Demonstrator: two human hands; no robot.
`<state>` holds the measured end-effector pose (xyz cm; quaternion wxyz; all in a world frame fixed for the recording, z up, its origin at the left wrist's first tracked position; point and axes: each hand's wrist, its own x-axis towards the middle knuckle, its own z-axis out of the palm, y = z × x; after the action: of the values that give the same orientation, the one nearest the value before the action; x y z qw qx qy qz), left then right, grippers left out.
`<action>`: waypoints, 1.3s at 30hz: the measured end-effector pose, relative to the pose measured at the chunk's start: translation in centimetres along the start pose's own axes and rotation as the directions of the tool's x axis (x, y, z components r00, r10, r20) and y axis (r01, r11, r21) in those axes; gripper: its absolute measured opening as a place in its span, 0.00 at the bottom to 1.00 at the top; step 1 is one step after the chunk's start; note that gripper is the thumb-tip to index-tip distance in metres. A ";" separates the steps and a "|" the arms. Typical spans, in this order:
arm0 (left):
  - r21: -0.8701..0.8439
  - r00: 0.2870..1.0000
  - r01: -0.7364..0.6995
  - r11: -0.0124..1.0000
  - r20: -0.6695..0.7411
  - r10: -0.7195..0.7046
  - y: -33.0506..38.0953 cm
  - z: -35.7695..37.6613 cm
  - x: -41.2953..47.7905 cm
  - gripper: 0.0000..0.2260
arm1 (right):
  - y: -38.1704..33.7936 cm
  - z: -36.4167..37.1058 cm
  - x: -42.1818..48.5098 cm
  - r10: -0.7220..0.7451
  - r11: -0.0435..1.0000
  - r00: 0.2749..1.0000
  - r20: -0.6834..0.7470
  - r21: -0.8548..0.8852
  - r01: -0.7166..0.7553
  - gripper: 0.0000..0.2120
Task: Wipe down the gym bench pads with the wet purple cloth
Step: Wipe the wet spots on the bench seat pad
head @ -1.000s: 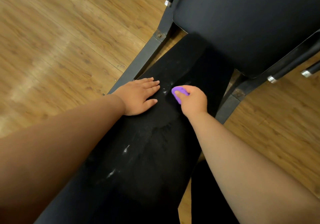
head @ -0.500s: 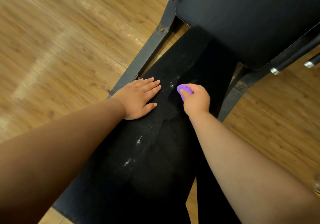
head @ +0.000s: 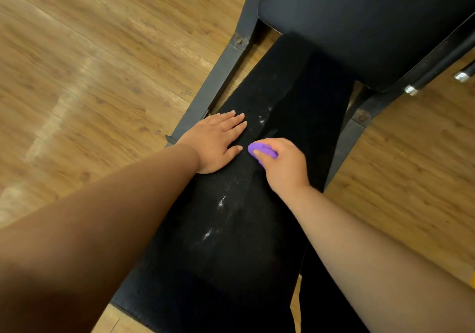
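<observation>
Slippage is your risk: your right hand (head: 285, 164) curls its fingers round the bunched purple cloth (head: 261, 150) mid-pad, while your left hand (head: 216, 143) rests, fingers flat, at the left edge of the bench pad (head: 244, 260) beside wet streaks (head: 221, 201).

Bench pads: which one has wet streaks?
The long flat pad under the left hand and right hand, which grips the purple cloth; streaks glisten along this pad. The raised pad at top right shows none.

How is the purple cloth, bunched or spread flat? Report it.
Bunched. The purple cloth shows only as a small wad under the right hand, whose fingers curl over it on the bench pad.
</observation>
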<state>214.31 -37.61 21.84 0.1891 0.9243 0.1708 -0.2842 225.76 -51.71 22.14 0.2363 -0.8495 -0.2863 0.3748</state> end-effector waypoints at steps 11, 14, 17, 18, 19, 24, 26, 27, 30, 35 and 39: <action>0.005 1.000 0.014 1.000 -0.005 -0.014 0.2 0.2 0.0 0.26 | 0.6 0.2 0.7 0.003 1.000 1.000 -0.025 -0.010 -0.003 0.12; -0.003 1.000 0.005 1.000 -0.023 -0.005 0.1 0.3 0.0 0.25 | 1.6 -0.4 -2.2 -0.175 0.984 0.981 0.082 0.035 0.172 0.10; 0.000 0.999 0.000 1.000 -0.048 0.000 0.0 0.5 0.0 0.25 | 1.5 -0.9 -0.4 -0.144 0.989 0.987 0.068 -0.008 0.145 0.11; -0.004 0.999 0.001 1.000 -0.045 -0.001 0.0 0.5 0.0 0.25 | 1.2 -0.9 0.7 -0.075 0.996 0.996 0.037 -0.044 0.077 0.13; -0.007 0.999 0.002 1.000 -0.043 -0.002 0.0 0.5 0.0 0.25 | 0.8 -0.8 1.6 0.000 0.997 1.000 -0.005 -0.072 -0.001 0.14; -0.010 0.999 0.003 1.000 -0.042 -0.003 0.0 0.4 0.0 0.25 | 0.5 0.1 -1.1 -0.040 0.999 0.999 -0.005 -0.022 0.040 0.11; -0.018 0.999 0.001 1.000 -0.045 -0.001 -0.1 0.3 0.0 0.25 | 0.8 0.1 -3.8 -0.113 0.993 0.992 0.052 0.039 0.111 0.09; -0.023 0.999 -0.002 1.000 -0.040 0.001 -0.2 0.3 0.0 0.25 | 0.9 0.0 -4.2 -0.128 0.991 0.989 0.069 0.038 0.126 0.09; -0.033 1.000 -0.011 0.999 -0.022 0.010 -0.2 0.3 -0.1 0.25 | 0.5 0.0 -2.1 -0.059 0.996 0.998 0.037 -0.058 0.061 0.12; -0.089 0.998 -0.049 0.995 -0.031 0.047 -0.5 -0.1 -0.5 0.24 | -1.0 0.7 -0.5 0.143 0.990 0.984 -0.108 0.002 -0.144 0.13; -0.141 0.994 -0.111 0.984 -0.016 0.110 -0.4 -0.6 -1.2 0.23 | -1.0 0.8 -6.0 -0.010 0.997 1.000 -0.025 0.080 0.012 0.09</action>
<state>213.53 -37.25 22.89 0.2691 0.9176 0.1400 -0.2568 221.56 -54.83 25.24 0.2758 -0.8422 -0.2728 0.3744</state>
